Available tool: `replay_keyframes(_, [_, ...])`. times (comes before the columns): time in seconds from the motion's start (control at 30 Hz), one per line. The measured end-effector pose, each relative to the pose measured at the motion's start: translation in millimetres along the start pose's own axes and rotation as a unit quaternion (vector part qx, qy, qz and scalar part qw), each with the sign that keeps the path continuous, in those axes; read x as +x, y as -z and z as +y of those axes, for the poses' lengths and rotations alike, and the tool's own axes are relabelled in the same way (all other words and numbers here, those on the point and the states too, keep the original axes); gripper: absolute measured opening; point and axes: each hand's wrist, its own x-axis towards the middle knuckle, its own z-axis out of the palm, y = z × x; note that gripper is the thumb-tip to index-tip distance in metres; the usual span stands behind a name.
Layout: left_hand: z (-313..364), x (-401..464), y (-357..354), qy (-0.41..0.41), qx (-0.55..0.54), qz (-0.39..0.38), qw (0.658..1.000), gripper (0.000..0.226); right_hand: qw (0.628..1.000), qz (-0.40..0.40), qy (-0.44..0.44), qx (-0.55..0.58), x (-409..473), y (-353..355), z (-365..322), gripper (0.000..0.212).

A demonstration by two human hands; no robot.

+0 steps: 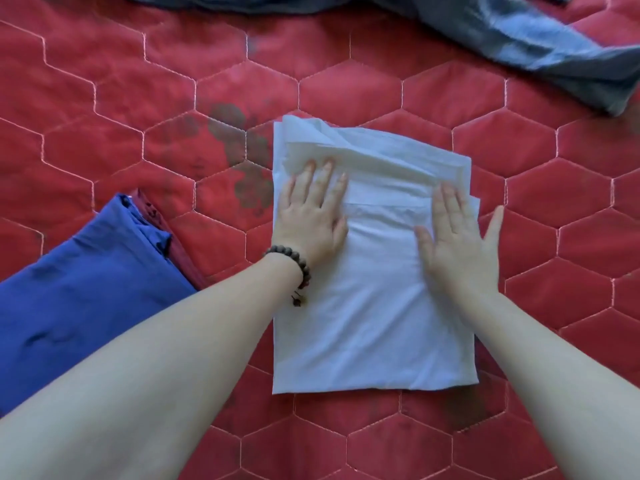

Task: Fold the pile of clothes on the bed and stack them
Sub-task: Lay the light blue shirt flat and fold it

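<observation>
Red quilted bedspread [450, 98] fills head view | folded white garment [374, 323] lies centre | my left hand [311, 216] and right hand [457, 244] press it, fingers flat, grasping nothing | blue folded stack [86, 289] at left | grey clothes [519, 39] beyond
</observation>
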Motion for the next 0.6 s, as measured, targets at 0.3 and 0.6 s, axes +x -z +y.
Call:
replay_keyframes(0.3, [-9.3, 44.4, -3.6, 0.026, -0.018, 0.0, 0.999, 0.061, 0.97, 0.104, 0.191, 0.113, 65.0, -3.5, -96.0, 0.053])
replay_keyframes(0.6, [-16.8, 40.9, -0.9, 0.081, 0.015, -0.042, 0.996, 0.069, 0.996, -0.031, 0.087, 0.012, 34.5, -2.8, 15.2, 0.064])
